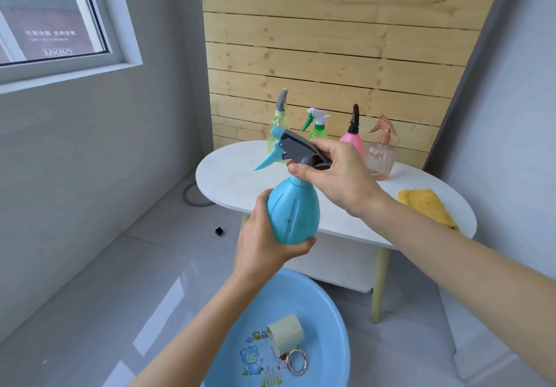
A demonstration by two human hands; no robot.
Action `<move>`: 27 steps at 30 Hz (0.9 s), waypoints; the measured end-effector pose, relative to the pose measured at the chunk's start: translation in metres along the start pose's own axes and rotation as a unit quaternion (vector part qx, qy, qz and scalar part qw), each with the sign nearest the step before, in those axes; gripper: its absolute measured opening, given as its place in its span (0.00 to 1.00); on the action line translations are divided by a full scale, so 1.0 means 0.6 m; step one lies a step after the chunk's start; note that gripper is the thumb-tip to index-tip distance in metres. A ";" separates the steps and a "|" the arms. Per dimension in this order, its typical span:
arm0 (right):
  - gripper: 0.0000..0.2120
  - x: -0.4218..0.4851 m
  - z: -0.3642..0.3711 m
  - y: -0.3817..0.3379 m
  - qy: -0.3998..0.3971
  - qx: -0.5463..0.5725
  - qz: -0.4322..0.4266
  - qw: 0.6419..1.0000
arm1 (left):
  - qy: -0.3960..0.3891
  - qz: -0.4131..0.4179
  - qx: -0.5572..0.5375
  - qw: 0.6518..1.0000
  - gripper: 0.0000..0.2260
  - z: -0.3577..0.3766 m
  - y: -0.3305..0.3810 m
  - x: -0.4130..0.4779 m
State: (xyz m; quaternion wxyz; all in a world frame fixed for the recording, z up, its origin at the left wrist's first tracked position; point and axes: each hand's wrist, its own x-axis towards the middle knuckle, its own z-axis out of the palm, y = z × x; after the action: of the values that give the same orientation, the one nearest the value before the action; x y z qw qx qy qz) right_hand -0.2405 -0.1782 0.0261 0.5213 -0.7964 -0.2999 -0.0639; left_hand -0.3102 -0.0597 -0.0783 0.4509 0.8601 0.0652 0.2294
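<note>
The blue spray bottle (293, 212) is held above the blue basin (328, 320), its body gripped by the left hand (264, 242) from below, its grey trigger head (296, 146) pinched by the right hand (334, 173).

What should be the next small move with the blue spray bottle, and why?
Probably twist the spray head against the body. The left hand grips the blue spray bottle by its body, the right hand holds the head at the neck, and the blue basin lies below. Loosening or tightening, I cannot tell.
</note>
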 end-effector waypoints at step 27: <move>0.03 0.180 -0.372 0.260 0.064 -0.217 0.099 0.969 | -0.238 0.100 0.050 0.965 0.47 0.401 0.160 0.326</move>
State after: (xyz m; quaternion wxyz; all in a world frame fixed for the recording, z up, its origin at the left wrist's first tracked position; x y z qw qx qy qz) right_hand -0.0206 -0.3706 0.0472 0.3576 -0.9105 -0.1642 -0.1268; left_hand -0.0367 -0.2329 -0.0527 0.3844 0.9136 -0.1187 0.0585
